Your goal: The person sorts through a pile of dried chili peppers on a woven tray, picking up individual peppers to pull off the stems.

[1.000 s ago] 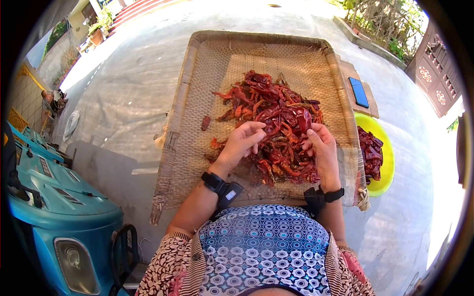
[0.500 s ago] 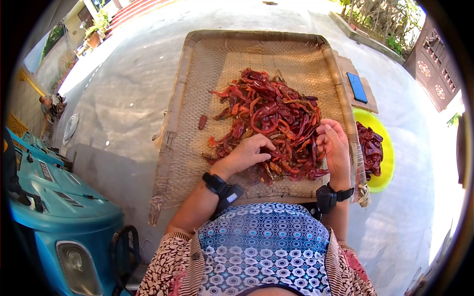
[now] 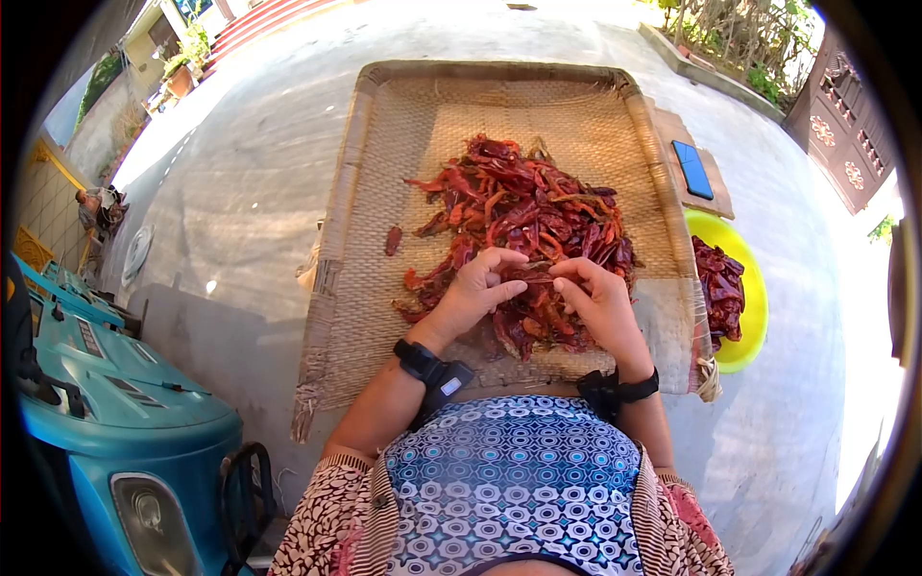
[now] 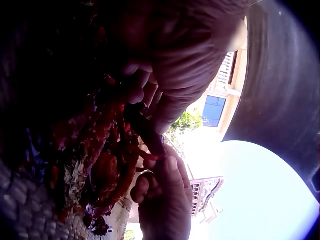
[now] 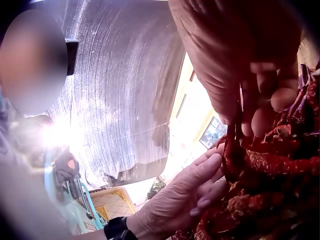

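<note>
A heap of dried red chili peppers (image 3: 562, 216) lies on a woven tray (image 3: 384, 125). Over the heap's near side, my left hand (image 3: 477, 293) and right hand (image 3: 605, 309) come together at one dark red chili pepper (image 3: 538, 279). My left thumb and fingers pinch one end of it. The right thumb and fingertips pinch the other end. In the right wrist view the chili pepper (image 5: 231, 152) spans the short gap between both hands' fingertips, just above the heap.
A yellow-green basin (image 3: 754, 317) holding more dark red peppers stands right of the tray. Beyond it, a phone (image 3: 691, 170) lies on cardboard (image 3: 720, 192). One loose pepper (image 3: 393, 240) lies left of the heap. A teal vehicle (image 3: 125, 384) stands at left.
The glossy pepper between my hands one second ago is gone from them. My right hand swung out to the heap's right edge, then came back left to meet the left hand at another pepper.
</note>
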`<state>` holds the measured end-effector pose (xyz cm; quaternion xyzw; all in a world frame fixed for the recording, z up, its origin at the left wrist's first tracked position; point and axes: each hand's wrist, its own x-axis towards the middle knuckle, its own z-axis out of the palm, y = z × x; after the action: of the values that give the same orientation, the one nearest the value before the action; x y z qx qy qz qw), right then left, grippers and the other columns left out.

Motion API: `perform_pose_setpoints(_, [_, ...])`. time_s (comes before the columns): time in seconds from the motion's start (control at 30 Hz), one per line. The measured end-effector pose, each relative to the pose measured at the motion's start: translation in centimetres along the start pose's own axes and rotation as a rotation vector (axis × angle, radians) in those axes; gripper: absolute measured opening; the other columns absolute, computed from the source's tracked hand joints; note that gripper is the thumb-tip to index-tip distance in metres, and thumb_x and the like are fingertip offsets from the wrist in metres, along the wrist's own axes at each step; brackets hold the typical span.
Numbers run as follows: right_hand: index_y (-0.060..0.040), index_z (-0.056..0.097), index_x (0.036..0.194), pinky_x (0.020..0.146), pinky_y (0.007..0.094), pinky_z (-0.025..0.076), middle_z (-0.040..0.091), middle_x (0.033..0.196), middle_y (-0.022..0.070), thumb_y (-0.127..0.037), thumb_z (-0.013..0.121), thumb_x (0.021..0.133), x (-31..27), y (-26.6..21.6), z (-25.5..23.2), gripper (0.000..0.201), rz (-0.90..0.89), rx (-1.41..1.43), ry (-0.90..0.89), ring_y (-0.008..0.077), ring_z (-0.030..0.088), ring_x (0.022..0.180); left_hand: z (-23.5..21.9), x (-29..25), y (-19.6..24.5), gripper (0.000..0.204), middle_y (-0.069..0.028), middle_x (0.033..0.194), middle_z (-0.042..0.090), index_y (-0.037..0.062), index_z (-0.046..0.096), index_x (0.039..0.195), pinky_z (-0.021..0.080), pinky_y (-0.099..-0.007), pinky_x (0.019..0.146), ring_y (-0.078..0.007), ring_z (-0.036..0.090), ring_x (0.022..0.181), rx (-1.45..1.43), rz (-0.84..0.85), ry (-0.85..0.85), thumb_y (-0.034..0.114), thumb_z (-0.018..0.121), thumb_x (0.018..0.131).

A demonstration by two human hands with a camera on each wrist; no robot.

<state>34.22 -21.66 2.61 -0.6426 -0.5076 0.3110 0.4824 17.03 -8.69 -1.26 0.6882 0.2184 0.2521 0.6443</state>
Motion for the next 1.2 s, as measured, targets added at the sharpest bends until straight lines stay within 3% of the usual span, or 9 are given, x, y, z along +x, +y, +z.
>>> perform_pose_setpoints(0.1, [-0.0034, 0.064, 0.105, 0.063, 0.0220, 0.046, 0.063, 0.087, 0.0000, -0.003, 0.061, 0.090, 0.0, 0.1, -0.4, 0.015, 0.016, 0.178, 0.047, 0.0058, 0.056, 0.070, 0.0, -0.7, 2.4, 0.035, 0.0009, 0.085, 0.062, 0.0074, 0.052, 0.126, 0.040, -0.0178, 0.051, -0.0025, 0.046, 0.056, 0.039, -0.077, -0.011, 0.016, 0.064, 0.094])
perform_pose_setpoints(0.27, [-0.0037, 0.061, 0.108, 0.063, 0.0192, 0.045, 0.062, 0.096, -0.0011, -0.002, 0.058, 0.091, 0.2, 1.5, -0.3, 0.017, 0.033, 0.333, 0.014, 0.0048, 0.056, 0.070, -0.5, -0.2, 0.4, 0.036, -0.0023, 0.091, 0.064, 0.0071, 0.052, 0.127, 0.038, -0.0165, 0.049, -0.0025, 0.048, 0.055, -0.104, -0.106, -0.052, 0.022, 0.062, 0.095])
perform_pose_setpoints(0.47, [-0.0039, 0.058, 0.110, 0.060, 0.0193, 0.043, 0.061, 0.091, -0.0004, -0.003, 0.059, 0.092, 0.1, 0.2, 0.2, 0.019, 0.110, 0.364, 0.049, 0.0048, 0.054, 0.068, -1.0, 0.0, 0.2, 0.027, -0.0018, 0.089, 0.064, 0.0083, 0.056, 0.119, 0.037, -0.0164, 0.046, -0.0033, 0.051, 0.056, -0.180, -0.130, -0.061, 0.025, 0.058, 0.097])
perform_pose_setpoints(0.67, [-0.0041, 0.057, 0.108, 0.054, 0.0183, 0.039, 0.061, 0.088, -0.0012, -0.007, 0.061, 0.091, 0.3, 1.2, 0.3, 0.017, 0.184, 0.359, -0.044, 0.0045, 0.054, 0.066, -1.5, -0.1, -0.2, 0.024, -0.0018, 0.088, 0.064, 0.0094, 0.057, 0.113, 0.036, -0.0157, 0.045, -0.0039, 0.053, 0.058, -0.378, -0.185, -0.147, 0.027, 0.059, 0.097])
perform_pose_setpoints(0.8, [-0.0047, 0.057, 0.108, 0.052, 0.0174, 0.038, 0.062, 0.086, -0.0011, -0.007, 0.062, 0.091, 0.2, 0.9, -0.7, 0.017, 0.194, 0.353, 0.038, 0.0043, 0.055, 0.064, -1.6, -0.1, -0.1, 0.026, -0.0031, 0.089, 0.064, 0.0093, 0.056, 0.115, 0.036, -0.0159, 0.044, -0.0047, 0.053, 0.058, -0.406, -0.153, -0.147, 0.027, 0.060, 0.096])
perform_pose_setpoints(0.97, [-0.0058, 0.057, 0.110, 0.055, 0.0181, 0.042, 0.064, 0.094, 0.0006, -0.014, 0.061, 0.094, 0.3, 3.1, -5.5, 0.019, 0.087, 0.655, 0.513, 0.0046, 0.055, 0.068, -1.9, 0.4, -0.2, 0.034, -0.0081, 0.097, 0.062, 0.0059, 0.050, 0.122, 0.038, -0.0172, 0.042, -0.0069, 0.053, 0.058, -0.561, -0.027, 0.102, 0.021, 0.061, 0.094])
perform_pose_setpoints(1.07, [-0.0068, 0.056, 0.115, 0.057, 0.0212, 0.044, 0.064, 0.106, 0.0058, -0.019, 0.060, 0.096, 0.4, 5.9, -8.4, 0.023, -0.036, 1.197, 0.668, 0.0072, 0.056, 0.070, -2.0, 0.5, -0.6, 0.032, -0.0077, 0.095, 0.062, 0.0060, 0.049, 0.121, 0.037, -0.0182, 0.041, -0.0073, 0.054, 0.057, -0.543, -0.031, 0.254, 0.018, 0.060, 0.094])
perform_pose_setpoints(1.17, [-0.0068, 0.055, 0.119, 0.060, 0.0225, 0.045, 0.062, 0.109, 0.0067, -0.024, 0.059, 0.097, 0.7, 3.6, -7.1, 0.029, 0.058, 1.023, 0.498, 0.0075, 0.055, 0.073, -2.2, 0.6, -1.3, 0.029, -0.0067, 0.092, 0.062, 0.0061, 0.050, 0.119, 0.037, -0.0191, 0.040, -0.0077, 0.054, 0.057, -0.568, -0.037, 0.304, 0.017, 0.059, 0.094])
perform_pose_setpoints(1.2, [-0.0051, 0.056, 0.119, 0.061, 0.0223, 0.045, 0.062, 0.109, 0.0064, -0.022, 0.058, 0.097, 1.2, 2.2, -6.1, 0.028, 0.059, 0.780, 0.430, 0.0074, 0.056, 0.075, -2.2, 0.7, -1.3, 0.029, -0.0065, 0.091, 0.062, 0.0061, 0.051, 0.119, 0.037, -0.0192, 0.040, -0.0078, 0.054, 0.056, -0.566, -0.039, 0.308, 0.017, 0.059, 0.094])
